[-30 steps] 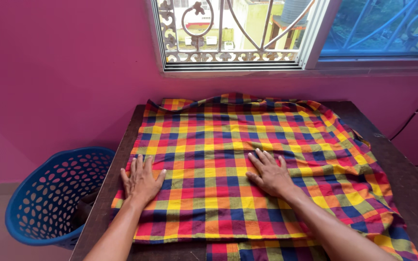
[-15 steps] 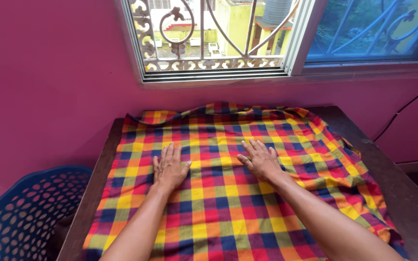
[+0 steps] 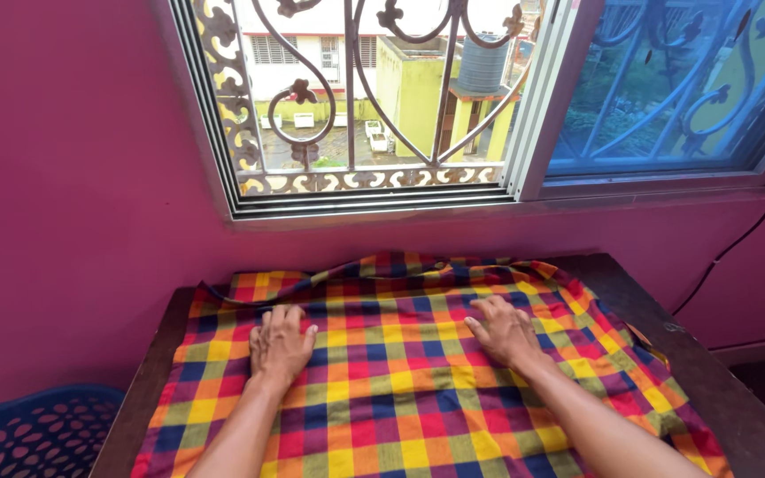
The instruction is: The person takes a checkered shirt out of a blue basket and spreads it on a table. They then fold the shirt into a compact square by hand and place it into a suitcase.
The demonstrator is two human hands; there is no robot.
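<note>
Hands pressed flat on a checked cloth (image 3: pixel 418 381) that covers most of a dark wooden table (image 3: pixel 728 389) set against a pink wall (image 3: pixel 73 177). The cloth is a bright plaid of red, yellow, orange, navy and green, spread wide with its far edge bunched in a low ridge along the wall side.

The left hand (image 3: pixel 281 343) lies palm down on the cloth's left half, fingers (image 3: pixel 287 317) straight and slightly spread, pointing toward the wall. The right hand (image 3: pixel 506 332) lies palm down on the cloth's right half, fingers (image 3: pixel 489 310) also extended and fanned, gripping nothing. Both hands only rest on the fabric; neither pinches or lifts it.

Compared with a second ago, both hands sit farther up the cloth, nearer its wall-side edge, and the head has tilted up, so more of the window now shows. The hands have slid away from the body across the fabric, which reads as a smoothing stroke; the middle of the cloth looks flat, while the far ridge and the right-hand border stay rumpled.

Above the cloth, a window with an ornate metal grille (image 3: pixel 356 97) looks out on buildings. Left of the cloth and below the table's edge, a blue perforated plastic basket (image 3: pixel 37 438) sits on the floor, now mostly cut off by the picture's corner.
</note>
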